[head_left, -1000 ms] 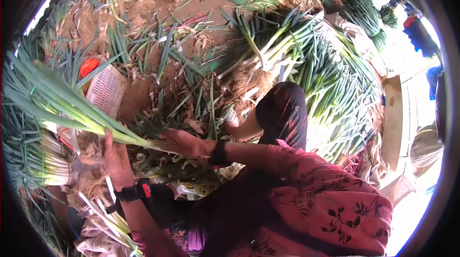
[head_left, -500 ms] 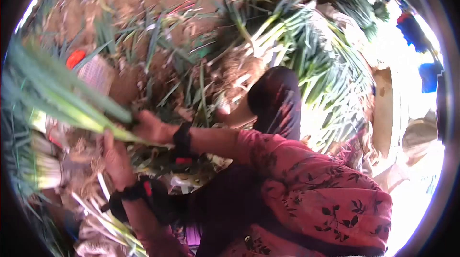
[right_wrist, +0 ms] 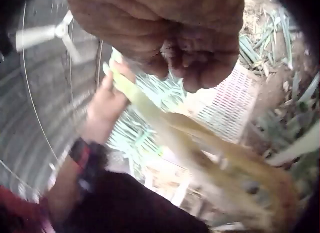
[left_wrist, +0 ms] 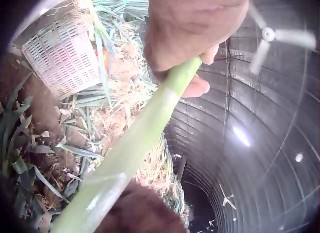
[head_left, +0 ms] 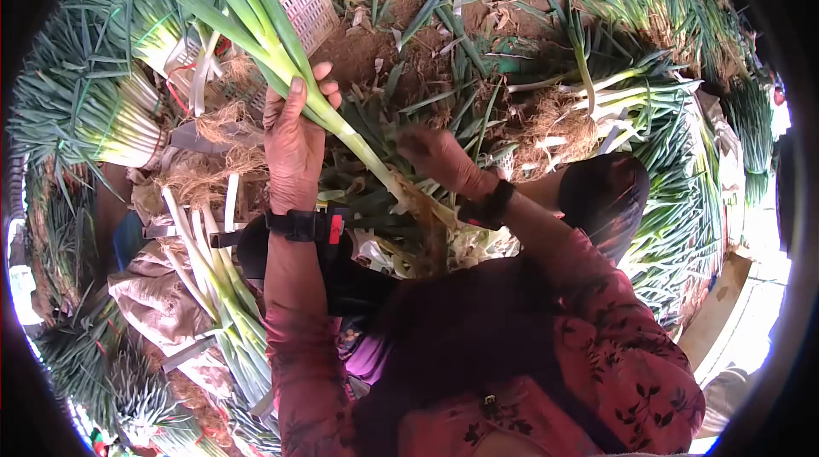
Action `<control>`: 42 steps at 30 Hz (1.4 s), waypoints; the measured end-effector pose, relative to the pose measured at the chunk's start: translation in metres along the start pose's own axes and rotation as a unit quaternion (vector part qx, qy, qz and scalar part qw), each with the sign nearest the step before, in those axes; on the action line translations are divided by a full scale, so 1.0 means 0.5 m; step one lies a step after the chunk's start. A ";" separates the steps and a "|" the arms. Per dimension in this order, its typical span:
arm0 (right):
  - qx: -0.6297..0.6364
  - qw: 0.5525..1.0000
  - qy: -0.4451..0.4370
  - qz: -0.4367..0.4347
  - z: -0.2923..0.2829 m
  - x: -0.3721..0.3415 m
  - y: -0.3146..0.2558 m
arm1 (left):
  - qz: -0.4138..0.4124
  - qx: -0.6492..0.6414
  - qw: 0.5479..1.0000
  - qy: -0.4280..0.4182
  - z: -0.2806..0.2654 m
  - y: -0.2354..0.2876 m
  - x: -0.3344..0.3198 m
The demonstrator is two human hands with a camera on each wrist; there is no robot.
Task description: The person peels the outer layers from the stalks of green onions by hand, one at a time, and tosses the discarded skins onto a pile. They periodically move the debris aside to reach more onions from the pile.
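Note:
My left hand (head_left: pixel 294 137) grips a long green onion (head_left: pixel 350 137) around its stalk, thumb on top. Green leaves fan out toward the upper left, and the pale root end slants down toward my lap. Loose brownish outer skin (right_wrist: pixel 235 158) hangs from the lower stalk in the right wrist view. Just right of the stalk, my right hand (head_left: pixel 439 159) is held apart from it with curled fingers. From the right wrist, those fingers (right_wrist: pixel 200 67) fold toward the palm, with nothing visible in them. The left wrist view shows the stalk running out below the left hand.
A white plastic crate (head_left: pixel 307 18) stands ahead, something orange at its rim. Tied onion bundles (head_left: pixel 128 129) lie at left, above loose onions (head_left: pixel 205 257) on a beige sack (head_left: pixel 158 303). A large onion pile (head_left: pixel 665 184) lies at right. Leaf scraps (head_left: pixel 452 31) litter the soil.
The head view has swung left. My right hand was at the stalk's lower end, then by the leaves, and is now apart from the stalk. The left hand has kept its grip.

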State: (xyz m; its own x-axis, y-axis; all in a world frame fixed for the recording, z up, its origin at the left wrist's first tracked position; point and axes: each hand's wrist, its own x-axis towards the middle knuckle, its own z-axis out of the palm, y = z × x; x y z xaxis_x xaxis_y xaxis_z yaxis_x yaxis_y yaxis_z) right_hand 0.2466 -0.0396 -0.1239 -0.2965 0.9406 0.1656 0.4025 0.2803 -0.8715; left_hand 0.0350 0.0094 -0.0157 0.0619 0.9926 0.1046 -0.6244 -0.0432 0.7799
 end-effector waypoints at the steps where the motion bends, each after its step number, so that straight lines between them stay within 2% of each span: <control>1: 0.122 0.992 -0.021 0.032 -0.019 0.022 -0.054 | -0.001 -0.001 1.000 0.001 -0.002 -0.004 0.002; 4: 0.118 0.993 -0.026 0.004 -0.026 0.050 -0.151 | -0.014 -0.019 1.000 0.004 -0.001 -0.012 0.005; 5: 0.117 0.993 -0.027 0.005 -0.020 0.053 -0.146 | -0.015 -0.031 0.999 -0.003 0.002 -0.014 0.004; 7: 0.108 0.992 0.008 -0.060 -0.008 0.058 -0.135 | -0.017 -0.042 0.999 -0.007 0.002 -0.014 -0.001; 10: 0.112 0.993 -0.016 -0.025 -0.008 0.052 -0.137 | -0.022 -0.059 0.998 -0.013 0.003 -0.011 -0.002; 14: 0.051 0.998 0.000 -0.049 -0.006 0.037 -0.162 | -0.015 -0.067 0.997 0.031 -0.003 -0.014 0.001; 15: -0.088 0.976 0.015 -0.197 -0.009 0.029 -0.171 | -0.001 -0.076 0.996 0.043 -0.007 -0.013 0.004; 16: -0.223 0.914 0.029 -0.337 -0.008 0.023 -0.178 | 0.001 -0.077 0.996 0.046 -0.013 -0.008 0.005; 17: -0.223 0.914 0.026 -0.337 -0.003 0.020 -0.182 | 0.017 -0.087 0.994 0.057 -0.021 -0.001 0.007; 19: -0.020 0.955 0.111 -0.273 0.008 0.023 -0.190 | 0.037 -0.098 0.992 0.070 -0.031 0.016 0.015; 20: 0.270 0.949 0.108 -0.120 0.027 0.026 -0.173 | 0.047 -0.112 0.989 0.086 -0.036 0.024 0.016; 21: 0.271 0.949 0.107 -0.119 0.023 0.024 -0.177 | 0.055 -0.125 0.985 0.102 -0.037 0.034 0.015; 22: 0.446 0.890 0.093 -0.009 0.012 0.022 -0.185 | 0.080 -0.113 0.984 0.109 -0.034 0.047 0.014; 23: 0.600 0.790 0.076 0.102 0.002 0.019 -0.188 | 0.081 -0.112 0.984 0.110 -0.039 0.059 0.013; 24: 0.466 0.880 0.062 0.064 0.010 -0.003 -0.161 | 0.116 -0.101 0.982 0.105 -0.051 0.073 0.012; 25: 0.232 0.971 0.046 -0.043 0.022 -0.024 -0.124 | 0.151 -0.092 0.979 0.102 -0.065 0.088 0.013; 26: 0.091 0.994 -0.026 -0.054 0.039 -0.057 -0.082 | 0.164 -0.106 0.978 0.079 -0.088 0.106 0.014; 27: -0.050 0.991 -0.092 -0.085 0.055 -0.091 -0.040 | 0.191 -0.076 0.975 0.090 -0.101 0.123 0.013; 28: -0.081 0.975 -0.208 -0.023 0.067 -0.124 -0.007 | 0.189 -0.064 0.975 0.094 -0.106 0.135 0.009; 32: -0.050 0.960 -0.275 0.022 0.078 -0.165 0.064 | 0.170 -0.042 0.980 0.092 -0.106 0.123 -0.007; 34: -0.189 0.888 -0.418 0.043 0.090 -0.173 0.145 | 0.155 -0.054 0.982 0.093 -0.107 0.112 -0.012; 35: -0.192 0.890 -0.413 0.042 0.092 -0.203 0.155 | 0.149 -0.065 0.982 0.090 -0.106 0.111 -0.007; 37: -0.365 0.862 -0.339 0.091 0.096 -0.241 0.161 | 0.167 -0.056 0.981 0.075 -0.100 0.124 0.001; 39: -0.367 0.842 -0.377 0.117 0.095 -0.246 0.185 | 0.144 -0.015 0.981 0.133 -0.095 0.118 -0.020; 40: -0.368 0.823 -0.408 0.141 0.096 -0.250 0.187 | 0.140 -0.040 0.988 0.060 -0.105 0.108 -0.016; 42: -0.368 0.821 -0.410 0.151 0.074 -0.258 0.189 | 0.172 -0.053 0.982 0.051 -0.132 0.176 -0.023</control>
State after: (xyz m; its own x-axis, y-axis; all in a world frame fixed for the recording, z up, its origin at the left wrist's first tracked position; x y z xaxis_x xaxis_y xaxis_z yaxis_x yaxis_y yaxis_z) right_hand 0.2910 -0.1417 -0.2448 -0.4487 0.6280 -0.6358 0.8896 0.3815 -0.2510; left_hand -0.0722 0.0016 0.0111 -0.2419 0.9276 0.2847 -0.6732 -0.3717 0.6392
